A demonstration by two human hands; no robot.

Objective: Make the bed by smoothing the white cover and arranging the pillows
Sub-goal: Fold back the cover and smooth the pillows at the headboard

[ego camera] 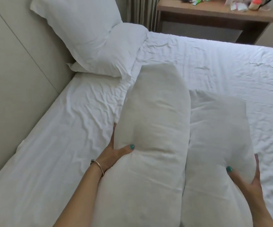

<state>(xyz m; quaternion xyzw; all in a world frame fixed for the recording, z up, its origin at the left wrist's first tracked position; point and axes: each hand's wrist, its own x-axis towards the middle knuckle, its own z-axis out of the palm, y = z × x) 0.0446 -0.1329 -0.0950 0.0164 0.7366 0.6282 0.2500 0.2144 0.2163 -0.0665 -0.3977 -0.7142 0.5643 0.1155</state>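
Note:
I carry two white pillows side by side above the bed. My left hand [116,150] grips the left pillow [153,128] at its left edge, thumb on top and fingers underneath. My right hand [248,179] grips the right pillow [214,145] at its right edge, thumb pressed into the front. Two more white pillows [86,31] lean against the headboard at the far left, one overlapping the other. The white cover [214,63] spreads over the mattress and is wrinkled, most of all near the headboard and at the right.
A beige padded headboard [18,71] runs along the left. Beyond the bed's far side stands a wooden desk [214,18] with small items on it, next to a striped curtain [140,10].

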